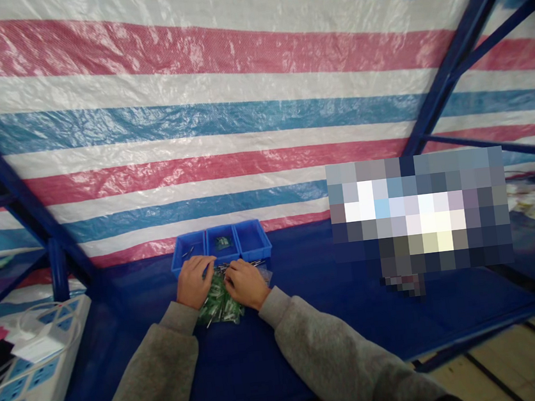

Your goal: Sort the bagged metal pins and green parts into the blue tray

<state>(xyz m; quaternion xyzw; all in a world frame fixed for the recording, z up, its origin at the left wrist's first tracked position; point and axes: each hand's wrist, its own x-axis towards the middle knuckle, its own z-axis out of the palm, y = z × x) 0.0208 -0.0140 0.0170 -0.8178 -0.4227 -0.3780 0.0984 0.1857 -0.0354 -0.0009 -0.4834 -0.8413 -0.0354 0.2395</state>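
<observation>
My left hand is over the left side of a pile of small green pieces and thin metal-looking bits. Its fingers are bent together, with a small dark thing at the fingertips that I cannot make out. My right hand rests at the pile's right side, fingers curled in a pinch whose contents are hidden. Just beyond both hands stand three joined blue bins: the left bin holds a few thin pieces, the middle bin some green ones, and inside the right bin nothing shows.
A clear plastic bag lies beside my right hand. On the left of the blue table is a white power strip with cables. Blue metal posts and a striped tarp stand behind. An area at right is blurred out.
</observation>
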